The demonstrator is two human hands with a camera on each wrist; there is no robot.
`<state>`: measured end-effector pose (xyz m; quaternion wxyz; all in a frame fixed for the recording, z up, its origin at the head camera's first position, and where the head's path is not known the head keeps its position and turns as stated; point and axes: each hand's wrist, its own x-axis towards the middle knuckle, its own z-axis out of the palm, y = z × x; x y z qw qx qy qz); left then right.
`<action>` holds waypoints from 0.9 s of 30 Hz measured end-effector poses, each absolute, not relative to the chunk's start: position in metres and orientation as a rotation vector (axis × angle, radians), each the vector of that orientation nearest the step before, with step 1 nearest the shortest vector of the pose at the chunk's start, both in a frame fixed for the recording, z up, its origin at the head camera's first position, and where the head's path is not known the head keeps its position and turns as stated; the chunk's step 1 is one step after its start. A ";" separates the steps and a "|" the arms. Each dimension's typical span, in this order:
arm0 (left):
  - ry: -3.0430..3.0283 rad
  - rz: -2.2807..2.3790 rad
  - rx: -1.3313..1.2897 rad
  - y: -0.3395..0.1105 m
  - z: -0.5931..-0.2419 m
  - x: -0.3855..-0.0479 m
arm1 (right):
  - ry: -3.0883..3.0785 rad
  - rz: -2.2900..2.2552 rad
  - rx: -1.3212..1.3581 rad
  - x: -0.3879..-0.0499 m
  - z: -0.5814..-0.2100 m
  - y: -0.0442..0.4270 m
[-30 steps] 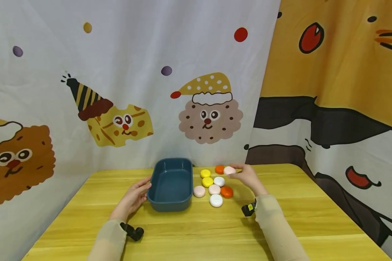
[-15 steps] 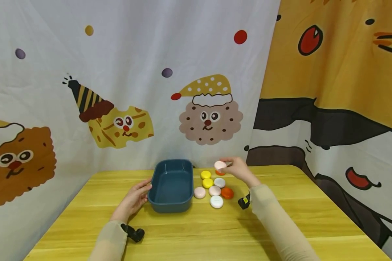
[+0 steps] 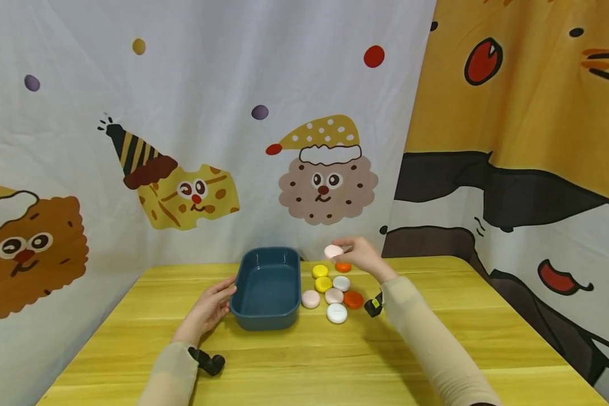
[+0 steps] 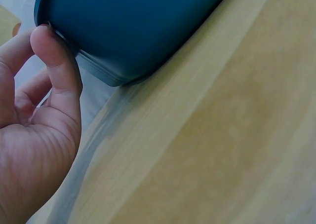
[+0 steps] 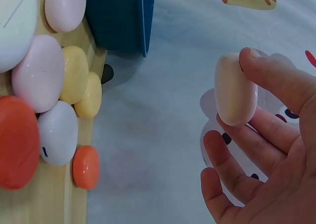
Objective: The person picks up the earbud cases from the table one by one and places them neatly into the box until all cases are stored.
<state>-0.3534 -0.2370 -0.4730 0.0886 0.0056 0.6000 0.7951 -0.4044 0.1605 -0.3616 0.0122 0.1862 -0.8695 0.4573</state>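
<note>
Left wrist view: dark blue, smooth, rounded-rectangular bin (image 3: 264, 322) is running off the top edge. Left hand (image 3: 208, 307) is touching its side; some fingertips are hiding behind thumb and rim, so cannot tell whether they are pinching it.

Right hand (image 3: 363, 257) is clamping a pale pink, thick, rounded disc (image 3: 333, 251) between thumb and fingers, raised, right of the bin, and is partly covering a glossy orange disc (image 3: 343, 268) in the head view. Right wrist view is cutting off a glossy white disc (image 5: 15, 26).

Two glossy yellow discs (image 3: 323, 285) are lying on the wood-grain table (image 3: 294, 366), nearer the bin. White cartoon-printed cloth (image 3: 198, 101) is hanging behind.
</note>
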 end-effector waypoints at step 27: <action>1.799 2.328 0.083 -0.237 -0.469 -0.351 | -2.711 1.349 0.708 -0.423 -0.348 0.116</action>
